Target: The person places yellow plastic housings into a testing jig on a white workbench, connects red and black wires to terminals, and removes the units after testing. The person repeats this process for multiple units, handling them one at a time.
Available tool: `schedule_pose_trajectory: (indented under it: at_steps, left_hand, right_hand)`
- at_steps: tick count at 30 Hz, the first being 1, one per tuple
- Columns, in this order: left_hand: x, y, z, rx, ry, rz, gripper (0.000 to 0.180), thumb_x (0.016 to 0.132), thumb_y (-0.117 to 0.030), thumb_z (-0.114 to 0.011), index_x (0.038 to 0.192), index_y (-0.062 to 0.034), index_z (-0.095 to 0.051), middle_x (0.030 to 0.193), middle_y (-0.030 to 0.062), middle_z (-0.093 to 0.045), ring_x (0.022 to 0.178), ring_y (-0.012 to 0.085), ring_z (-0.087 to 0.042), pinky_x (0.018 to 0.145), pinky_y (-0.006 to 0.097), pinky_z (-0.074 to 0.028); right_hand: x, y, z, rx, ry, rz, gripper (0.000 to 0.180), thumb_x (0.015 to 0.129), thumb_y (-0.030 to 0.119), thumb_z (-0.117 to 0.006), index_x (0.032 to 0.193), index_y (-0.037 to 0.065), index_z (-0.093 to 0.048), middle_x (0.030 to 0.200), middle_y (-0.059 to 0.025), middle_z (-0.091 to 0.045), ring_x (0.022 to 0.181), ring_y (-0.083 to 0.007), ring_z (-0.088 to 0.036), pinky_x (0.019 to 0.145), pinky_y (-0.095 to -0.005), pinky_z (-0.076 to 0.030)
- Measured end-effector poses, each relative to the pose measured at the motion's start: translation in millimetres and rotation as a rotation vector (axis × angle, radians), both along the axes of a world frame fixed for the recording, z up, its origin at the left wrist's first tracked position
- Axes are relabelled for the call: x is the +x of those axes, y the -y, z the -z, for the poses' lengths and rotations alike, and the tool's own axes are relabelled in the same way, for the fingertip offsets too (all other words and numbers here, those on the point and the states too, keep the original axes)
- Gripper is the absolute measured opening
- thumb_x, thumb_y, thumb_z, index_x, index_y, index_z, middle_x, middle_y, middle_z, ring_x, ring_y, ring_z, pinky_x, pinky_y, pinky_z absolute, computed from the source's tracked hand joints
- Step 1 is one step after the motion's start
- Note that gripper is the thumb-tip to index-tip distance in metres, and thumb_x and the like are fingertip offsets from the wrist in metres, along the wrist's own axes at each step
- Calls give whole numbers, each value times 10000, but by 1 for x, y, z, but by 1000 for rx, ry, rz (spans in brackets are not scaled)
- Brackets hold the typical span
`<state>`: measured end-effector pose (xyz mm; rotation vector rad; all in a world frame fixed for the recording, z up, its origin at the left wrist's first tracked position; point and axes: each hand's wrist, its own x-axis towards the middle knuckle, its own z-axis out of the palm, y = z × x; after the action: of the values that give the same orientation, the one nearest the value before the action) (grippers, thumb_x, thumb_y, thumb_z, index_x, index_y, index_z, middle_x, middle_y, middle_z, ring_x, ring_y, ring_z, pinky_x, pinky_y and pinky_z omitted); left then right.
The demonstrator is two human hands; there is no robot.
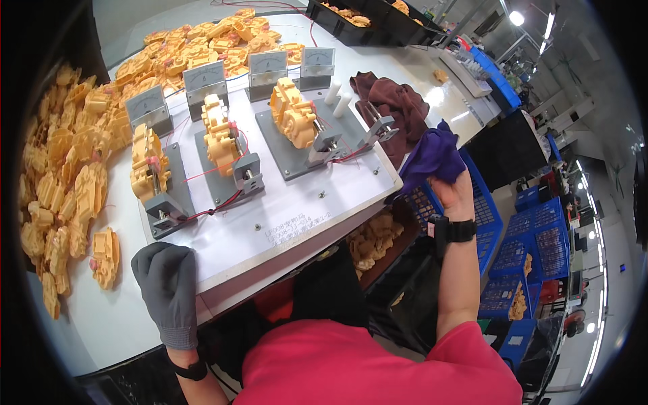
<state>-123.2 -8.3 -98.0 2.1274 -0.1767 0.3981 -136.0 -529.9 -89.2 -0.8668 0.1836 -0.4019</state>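
Note:
My left hand [167, 283], in a grey glove, rests flat on the front left corner of the white test board [290, 202], fingers apart, holding nothing. My right hand [455, 196], bare with a black wristband, is raised off the board's right edge and grips a purple cloth [432, 154]. On the board stand three grey fixtures, each carrying a yellow plastic part: left [147, 162], middle [219, 133], right [293, 112]. Red wires run from the fixtures. A fourth fixture [376, 128] at the right is bare.
Several grey panel meters [206, 79] line the board's back edge. Heaps of yellow parts [64, 175] cover the table at left and behind. A dark red cloth [398, 101] lies to the right. Blue crates [533, 250] stand on the floor at right; a black tray [364, 20] sits far back.

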Motion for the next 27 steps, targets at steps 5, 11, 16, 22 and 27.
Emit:
schedule_pose_trajectory:
  at_steps: [5, 11, 16, 22, 27]
  left_hand:
    - [1, 1, -1, -14, -5, -6, 134, 814, -10, -710, 930, -27, -644, 1000, 88, -576, 1012, 272, -522, 912, 365, -427]
    - [-1, 0, -2, -14, -31, 2, 136, 814, -10, -710, 931, -30, -646, 1005, 87, -577, 1020, 268, -521, 912, 361, -428]
    - [0, -9, 5, 63, -13, 66, 96, 892, 0, -634, 987, 2, -621, 1112, 86, -508, 1017, 186, -539, 899, 288, -442]
    - [2, -9, 6, 80, -7, 69, 95, 891, -1, -638, 984, 4, -621, 1102, 85, -506, 1017, 184, -536, 895, 289, -444]
    - [0, -1, 0, -32, -20, 4, 137, 816, -12, -714, 934, -27, -645, 1009, 87, -578, 1027, 266, -521, 918, 359, -430]
  right_hand:
    - [2, 1, -11, 181, 138, 34, 294, 1051, 191, -498, 1267, 21, -603, 1236, -103, -669, 1124, -248, -645, 1047, -407, -483]
    - [-14, -3, -10, -102, 86, 96, 290, 1030, 315, -562, 1189, 85, -640, 1080, -71, -705, 981, -214, -693, 887, -408, -577]
    - [-10, -41, -36, -150, -85, 227, 381, 1022, 480, -523, 1061, 121, -644, 957, -61, -704, 843, -216, -708, 784, -405, -601]
    - [-6, -46, -45, -149, -7, 239, 414, 1004, 491, -551, 1083, 94, -640, 962, -76, -712, 876, -261, -714, 817, -415, -598]
    - [-9, -36, -38, -46, -63, 88, 261, 997, 300, -598, 1167, 102, -612, 1072, -106, -699, 935, -256, -714, 828, -421, -603]
